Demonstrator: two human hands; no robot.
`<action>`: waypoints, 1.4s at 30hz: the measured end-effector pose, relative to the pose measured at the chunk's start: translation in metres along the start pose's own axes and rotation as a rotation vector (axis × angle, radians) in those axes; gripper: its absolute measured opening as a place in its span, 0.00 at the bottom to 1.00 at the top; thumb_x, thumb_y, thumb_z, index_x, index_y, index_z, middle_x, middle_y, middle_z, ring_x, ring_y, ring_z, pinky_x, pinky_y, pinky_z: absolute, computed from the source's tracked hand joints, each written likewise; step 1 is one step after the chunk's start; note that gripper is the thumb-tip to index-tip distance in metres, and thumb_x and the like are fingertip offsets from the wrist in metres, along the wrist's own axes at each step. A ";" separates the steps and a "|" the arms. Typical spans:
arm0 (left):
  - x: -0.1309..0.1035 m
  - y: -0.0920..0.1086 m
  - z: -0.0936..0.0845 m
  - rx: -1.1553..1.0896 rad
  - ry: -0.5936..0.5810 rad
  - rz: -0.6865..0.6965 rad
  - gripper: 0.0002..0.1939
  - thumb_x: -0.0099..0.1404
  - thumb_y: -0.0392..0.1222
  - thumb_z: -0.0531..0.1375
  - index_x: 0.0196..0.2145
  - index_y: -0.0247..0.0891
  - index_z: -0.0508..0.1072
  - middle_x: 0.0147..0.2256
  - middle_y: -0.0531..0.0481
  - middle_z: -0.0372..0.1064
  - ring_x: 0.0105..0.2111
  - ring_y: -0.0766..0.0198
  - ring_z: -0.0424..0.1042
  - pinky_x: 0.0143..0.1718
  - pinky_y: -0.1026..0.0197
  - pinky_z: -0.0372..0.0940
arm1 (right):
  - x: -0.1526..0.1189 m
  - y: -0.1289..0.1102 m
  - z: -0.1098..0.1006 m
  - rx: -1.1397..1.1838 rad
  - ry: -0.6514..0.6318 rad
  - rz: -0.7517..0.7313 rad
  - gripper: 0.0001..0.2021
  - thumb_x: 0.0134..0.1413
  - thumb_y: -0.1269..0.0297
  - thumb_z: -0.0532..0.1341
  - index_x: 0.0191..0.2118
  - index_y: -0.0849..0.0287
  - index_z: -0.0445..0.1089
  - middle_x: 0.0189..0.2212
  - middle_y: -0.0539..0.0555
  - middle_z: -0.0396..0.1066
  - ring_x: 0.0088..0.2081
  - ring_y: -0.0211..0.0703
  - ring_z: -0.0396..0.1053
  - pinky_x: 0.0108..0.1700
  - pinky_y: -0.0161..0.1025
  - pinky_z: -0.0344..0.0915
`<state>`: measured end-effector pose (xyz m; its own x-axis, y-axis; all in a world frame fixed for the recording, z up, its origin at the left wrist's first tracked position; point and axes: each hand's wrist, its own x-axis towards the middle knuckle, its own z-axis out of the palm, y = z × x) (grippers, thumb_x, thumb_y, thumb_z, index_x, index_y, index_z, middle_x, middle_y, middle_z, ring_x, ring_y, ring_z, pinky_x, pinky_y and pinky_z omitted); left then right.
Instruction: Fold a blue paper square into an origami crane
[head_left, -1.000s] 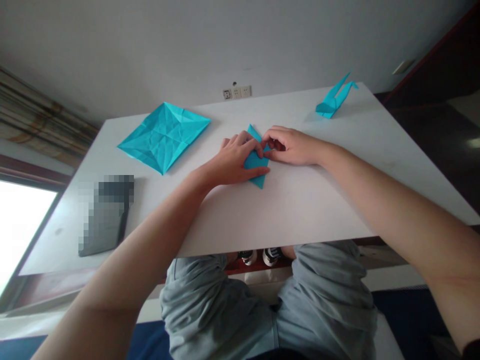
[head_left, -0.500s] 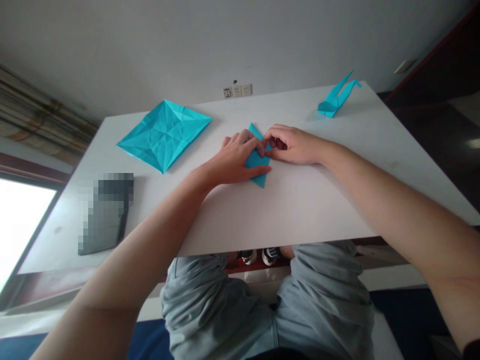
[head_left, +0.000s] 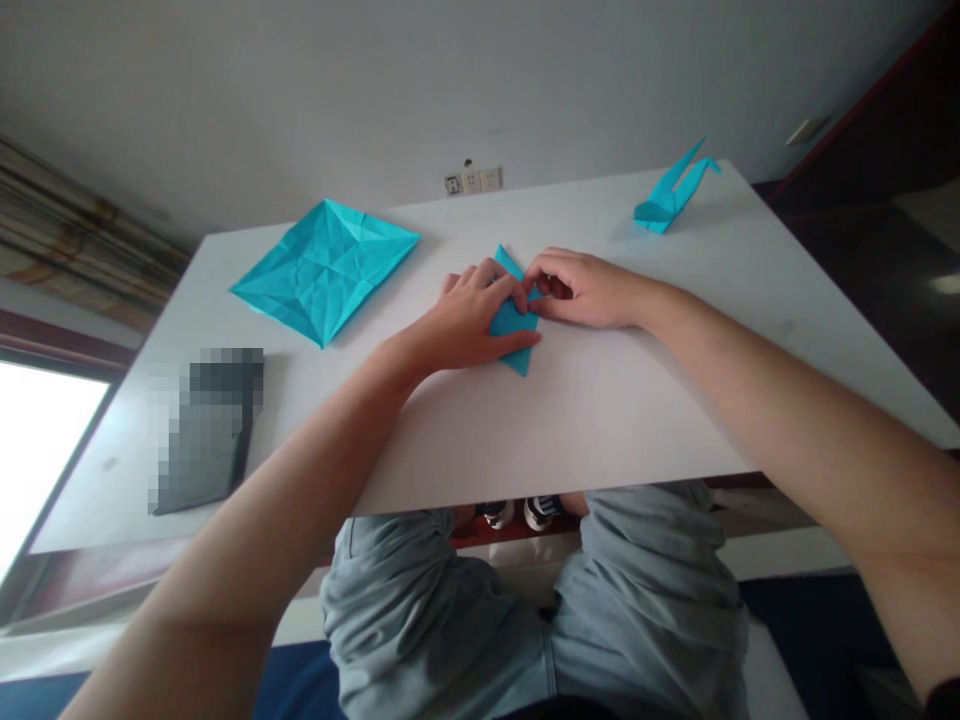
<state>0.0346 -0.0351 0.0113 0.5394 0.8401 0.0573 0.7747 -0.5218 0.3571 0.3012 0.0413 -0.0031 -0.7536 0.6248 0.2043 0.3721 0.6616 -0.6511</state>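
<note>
Lengthwise toward wall (head_left: 337, 100), folded paper (head_left: 513, 322)

Ambient level is dim. The main light source is the window (head_left: 45, 440), well left of the fingers (head_left: 491, 268) and overexposed to white. Beyond the fingers, the wall (head_left: 315, 90) reads flat grey; far right of them, the background falls near black. Soft shadows border both forearms (head_left: 337, 430). Coarse pixelation masks the slab (head_left: 199, 440) left of the fingers. Wide-angle distortion stretches the frame edges.
</note>
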 end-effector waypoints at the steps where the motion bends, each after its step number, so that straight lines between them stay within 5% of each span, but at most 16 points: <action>1: 0.000 0.000 0.000 0.000 0.002 0.000 0.21 0.78 0.53 0.71 0.62 0.45 0.78 0.68 0.35 0.69 0.67 0.33 0.72 0.78 0.25 0.62 | 0.000 0.000 0.000 0.000 0.001 0.001 0.09 0.66 0.60 0.76 0.48 0.52 0.81 0.43 0.52 0.72 0.44 0.50 0.68 0.48 0.46 0.65; 30: 0.000 -0.001 0.002 -0.019 0.015 0.003 0.20 0.77 0.53 0.72 0.61 0.47 0.77 0.67 0.36 0.69 0.68 0.32 0.72 0.79 0.21 0.61 | 0.000 -0.004 0.000 -0.021 0.016 0.001 0.12 0.66 0.52 0.76 0.47 0.51 0.81 0.42 0.54 0.75 0.43 0.51 0.68 0.46 0.46 0.64; 42: 0.000 0.001 -0.002 -0.039 0.000 0.003 0.20 0.77 0.53 0.72 0.61 0.47 0.77 0.67 0.35 0.69 0.69 0.31 0.71 0.80 0.20 0.59 | 0.000 -0.002 0.000 -0.027 0.005 0.008 0.09 0.65 0.58 0.76 0.48 0.52 0.82 0.45 0.54 0.78 0.45 0.52 0.71 0.48 0.47 0.66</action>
<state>0.0347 -0.0359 0.0132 0.5420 0.8383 0.0585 0.7595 -0.5185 0.3929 0.3009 0.0399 -0.0019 -0.7477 0.6321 0.2033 0.3922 0.6675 -0.6329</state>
